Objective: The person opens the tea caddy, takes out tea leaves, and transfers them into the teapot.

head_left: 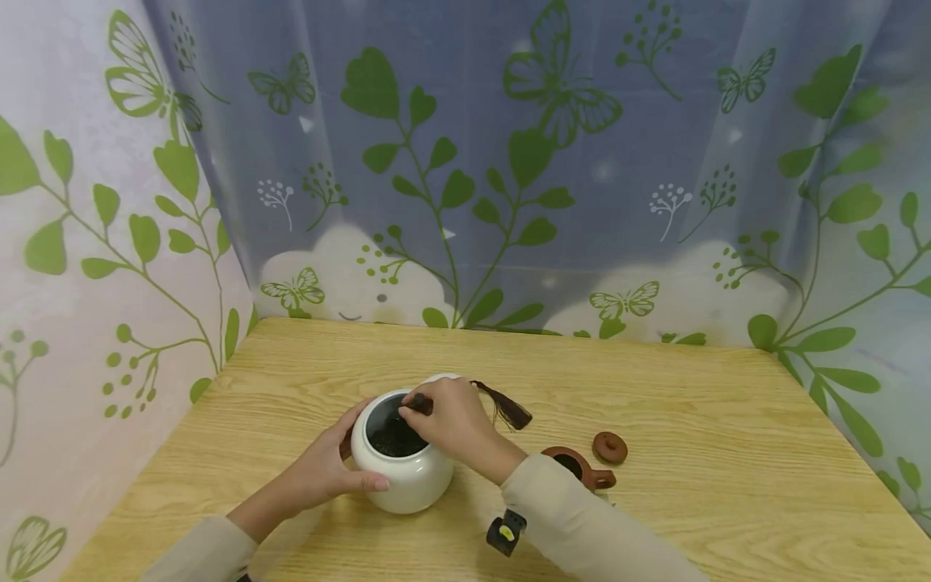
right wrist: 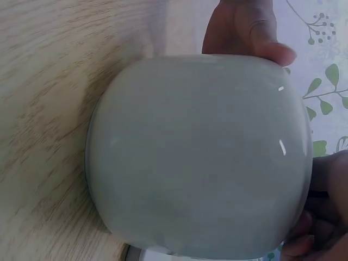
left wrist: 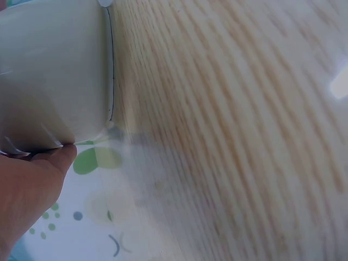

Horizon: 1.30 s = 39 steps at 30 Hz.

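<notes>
A round white ceramic jar (head_left: 414,485) stands on the table with its wide mouth facing up. Dark, loose bits like tea leaves (head_left: 395,439) lie inside it. My left hand (head_left: 330,461) grips the jar's left side, thumb at the front and fingers round the back; the right wrist view shows that thumb over the jar's glossy wall (right wrist: 201,152). At the mouth, my right hand (head_left: 454,416) pinches a slim dark handle (head_left: 419,403). Its lower part is hidden by the jar and hand.
Behind the jar a white rounded thing (head_left: 441,377) shows partly, with a dark brown tassel (head_left: 512,411) beside it. A brown clay teapot (head_left: 602,478) stands uncovered to the right, partly behind my right sleeve. Its lid (head_left: 610,448) lies on the wooden table (head_left: 691,420). A patterned curtain (head_left: 473,202) hangs behind.
</notes>
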Each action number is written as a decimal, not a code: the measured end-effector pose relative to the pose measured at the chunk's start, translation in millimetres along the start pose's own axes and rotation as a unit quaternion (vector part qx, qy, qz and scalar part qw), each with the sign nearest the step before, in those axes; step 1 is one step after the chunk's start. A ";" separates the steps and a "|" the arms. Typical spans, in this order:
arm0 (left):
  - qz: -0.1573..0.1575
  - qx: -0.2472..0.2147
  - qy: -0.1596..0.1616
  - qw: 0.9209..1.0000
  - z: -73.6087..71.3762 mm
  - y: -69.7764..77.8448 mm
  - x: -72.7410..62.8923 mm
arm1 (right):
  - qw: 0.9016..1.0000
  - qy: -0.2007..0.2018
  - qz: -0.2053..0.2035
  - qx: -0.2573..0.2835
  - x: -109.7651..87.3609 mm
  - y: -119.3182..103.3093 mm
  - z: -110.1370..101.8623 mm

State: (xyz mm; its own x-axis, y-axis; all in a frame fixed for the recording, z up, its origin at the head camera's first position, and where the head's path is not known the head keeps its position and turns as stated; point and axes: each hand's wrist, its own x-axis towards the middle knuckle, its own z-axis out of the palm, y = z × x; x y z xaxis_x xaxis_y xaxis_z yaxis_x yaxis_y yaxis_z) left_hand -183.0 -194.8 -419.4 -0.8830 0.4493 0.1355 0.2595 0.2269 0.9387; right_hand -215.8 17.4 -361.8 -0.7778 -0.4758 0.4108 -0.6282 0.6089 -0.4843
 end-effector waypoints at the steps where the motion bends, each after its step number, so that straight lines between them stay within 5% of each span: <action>1: 0.000 0.001 0.001 1.000 -0.1 -0.2 -0.1 | 1.000 -0.004 -0.001 -0.001 0.5 -0.7 -0.3; 14: -0.003 0.010 0.003 1.000 -0.3 0.1 0.9 | 0.997 -0.075 0.015 0.016 4.9 -1.9 -9.7; 29: -0.002 0.004 0.000 1.000 -0.6 0.5 1.4 | 0.994 -0.043 0.054 0.085 -0.7 5.5 -8.0; 39: -0.002 0.003 0.003 1.000 0.0 0.3 0.3 | 0.978 -0.121 0.066 0.155 -0.2 5.6 -15.0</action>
State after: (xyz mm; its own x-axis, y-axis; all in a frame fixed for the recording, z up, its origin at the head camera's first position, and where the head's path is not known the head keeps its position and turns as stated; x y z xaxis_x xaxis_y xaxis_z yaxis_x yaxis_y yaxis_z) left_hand -183.2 -194.5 -419.0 -0.8864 0.4431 0.1343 0.2589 0.2339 0.9371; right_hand -218.9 30.4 -353.0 -0.8110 -0.5648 0.1526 -0.4689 0.4715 -0.7469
